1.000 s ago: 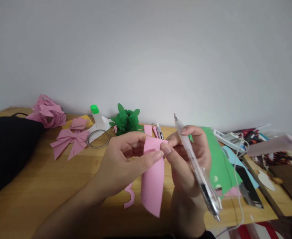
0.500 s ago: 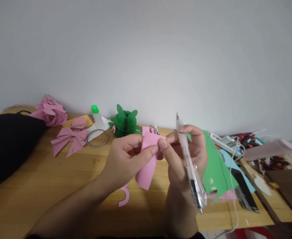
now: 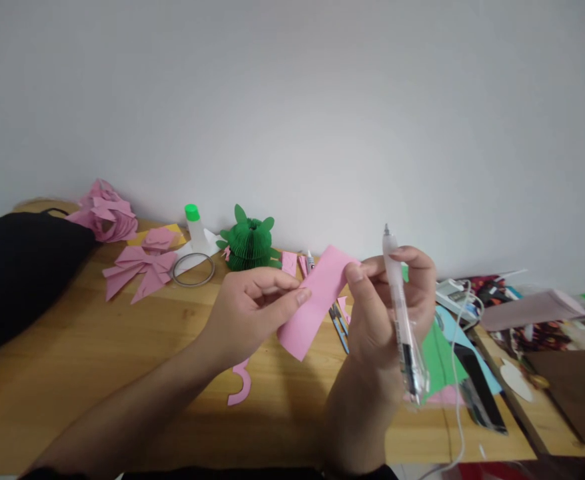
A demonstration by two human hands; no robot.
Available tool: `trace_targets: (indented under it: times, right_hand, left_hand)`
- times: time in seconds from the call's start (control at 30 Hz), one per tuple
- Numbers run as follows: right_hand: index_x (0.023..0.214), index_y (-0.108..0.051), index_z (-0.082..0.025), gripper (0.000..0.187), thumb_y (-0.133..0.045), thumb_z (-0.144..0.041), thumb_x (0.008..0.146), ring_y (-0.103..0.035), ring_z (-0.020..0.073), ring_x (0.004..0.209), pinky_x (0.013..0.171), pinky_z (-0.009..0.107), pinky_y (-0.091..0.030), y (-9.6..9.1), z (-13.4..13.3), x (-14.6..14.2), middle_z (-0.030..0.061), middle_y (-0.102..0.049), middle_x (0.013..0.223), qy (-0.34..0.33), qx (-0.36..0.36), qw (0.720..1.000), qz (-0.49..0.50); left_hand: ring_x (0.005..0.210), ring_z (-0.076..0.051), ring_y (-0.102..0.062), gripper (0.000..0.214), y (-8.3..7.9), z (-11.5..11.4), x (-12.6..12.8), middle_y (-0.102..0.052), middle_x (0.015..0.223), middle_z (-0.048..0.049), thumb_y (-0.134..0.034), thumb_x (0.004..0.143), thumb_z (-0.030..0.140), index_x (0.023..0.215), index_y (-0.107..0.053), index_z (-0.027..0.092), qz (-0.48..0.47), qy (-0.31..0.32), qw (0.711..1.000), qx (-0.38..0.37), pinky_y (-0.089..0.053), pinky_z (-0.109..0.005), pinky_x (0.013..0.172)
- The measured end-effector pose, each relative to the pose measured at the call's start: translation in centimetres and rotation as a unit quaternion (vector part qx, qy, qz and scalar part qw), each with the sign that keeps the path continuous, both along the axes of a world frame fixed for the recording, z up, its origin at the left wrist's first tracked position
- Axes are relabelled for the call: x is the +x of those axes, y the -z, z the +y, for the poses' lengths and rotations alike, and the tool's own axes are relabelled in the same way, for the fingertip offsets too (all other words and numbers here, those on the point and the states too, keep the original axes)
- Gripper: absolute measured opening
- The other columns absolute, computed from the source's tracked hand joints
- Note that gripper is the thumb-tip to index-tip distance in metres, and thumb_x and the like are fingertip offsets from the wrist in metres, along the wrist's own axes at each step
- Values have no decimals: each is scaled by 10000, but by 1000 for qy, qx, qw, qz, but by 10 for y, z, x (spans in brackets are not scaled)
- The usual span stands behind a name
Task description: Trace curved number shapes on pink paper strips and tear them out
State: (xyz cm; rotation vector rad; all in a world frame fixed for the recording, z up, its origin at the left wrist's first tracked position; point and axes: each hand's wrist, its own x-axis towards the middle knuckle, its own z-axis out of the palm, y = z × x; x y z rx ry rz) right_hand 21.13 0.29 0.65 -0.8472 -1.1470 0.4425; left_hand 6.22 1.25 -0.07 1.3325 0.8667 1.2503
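Observation:
A strip of pink paper [image 3: 312, 303] is held up over the wooden table [image 3: 97, 347] between both hands. My left hand [image 3: 245, 313] pinches its middle with thumb and fingers. My right hand [image 3: 390, 307] pinches the strip's upper end and also carries a clear pen [image 3: 401, 320], tip pointing up. A pink hook-shaped paper scrap [image 3: 240, 388] lies on the table below my left hand.
At the back stand a green honeycomb paper cactus [image 3: 249, 243], a glue bottle with a green cap [image 3: 195, 230], a tape ring [image 3: 192, 270] and pink paper bows [image 3: 140, 270]. Small scissors [image 3: 338, 323] lie under the strip. Green paper [image 3: 440, 350], cables and clutter fill the right; a black bag [image 3: 17, 267] sits left.
The pink strip has been turned from hanging down to slanting up to the right. My right hand has shifted right with the pen, uncovering the scissors on the table.

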Motion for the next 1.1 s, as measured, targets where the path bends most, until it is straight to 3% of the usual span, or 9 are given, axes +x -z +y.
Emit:
trace_targets:
  times: [0.33,0.53,0.67,0.93,1.1]
  right_hand:
    - [1017,-529,-274,333,-747,-176,785,-596,106,598,589,237,-533,2,3,1,-65,-622,707,43,40,998,-38]
    - [998,-553,-259,335,-748,-113,767,-596,96,599,581,211,-522,-1,2,-5,-63,-653,705,43,54,998,6]
    - [985,-564,-259,333,-738,-83,763,-607,101,655,675,233,-545,-6,-3,-13,-60,-644,716,62,42,997,34]
    - [987,-563,-259,341,-736,-77,755,-598,102,647,651,244,-539,-6,-2,-16,-63,-616,709,110,79,991,10]
    - [1003,-555,-253,353,-721,-66,754,-601,94,630,631,224,-536,-3,1,-14,-66,-628,703,86,91,992,18]
  left_hand:
    - [574,-128,-633,73,2,2,2,-746,678,-9,-728,724,259,673,-741,209,-28,-10,999,-27,-512,-211,533]
    - [593,-130,-633,71,2,3,3,-737,681,-7,-716,737,257,688,-729,207,-33,-9,999,-23,-505,-212,547]
    - [611,-125,-637,70,1,4,5,-729,684,-3,-688,745,253,710,-718,200,-42,-14,999,-15,-500,-200,554]
    - [618,-121,-635,89,2,5,5,-736,709,-7,-682,760,273,751,-725,196,-58,2,998,-16,-492,-195,551]
    - [579,-101,-596,109,-2,6,2,-715,677,7,-670,766,280,722,-715,191,-43,14,999,-23,-463,-187,532]
